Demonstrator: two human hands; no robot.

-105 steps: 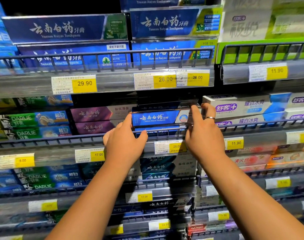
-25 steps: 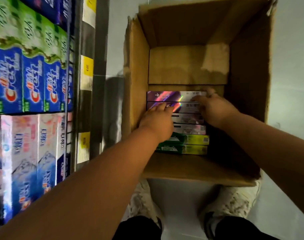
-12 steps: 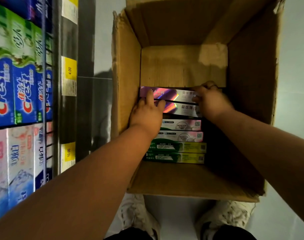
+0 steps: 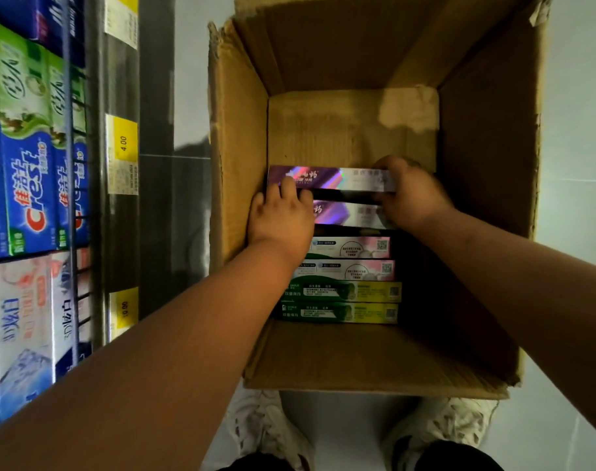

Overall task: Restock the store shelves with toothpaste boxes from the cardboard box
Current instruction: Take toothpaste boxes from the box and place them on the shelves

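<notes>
An open cardboard box [image 4: 239,158] stands on the floor below me, with several toothpaste boxes lying in a row inside. The farthest one is a purple holographic toothpaste box [image 4: 337,178], lifted slightly above a second purple box [image 4: 354,214]. My left hand [image 4: 283,219] grips its left end with fingers curled over the top edge. My right hand [image 4: 408,195] grips its right end. Nearer me lie two pink-white boxes [image 4: 351,248] and two green-yellow boxes [image 4: 344,292].
Store shelves [image 4: 99,198] run down the left side, stocked with Crest boxes [image 4: 28,188], green boxes above and pale boxes below, behind a wire rail with yellow price tags [image 4: 121,144]. My shoes [image 4: 266,426] stand on the pale tiled floor at the box's near edge.
About four seconds ago both hands were setting a blue box on a shelf. Over the last second they closed on the far purple box in the carton and raised it slightly.
</notes>
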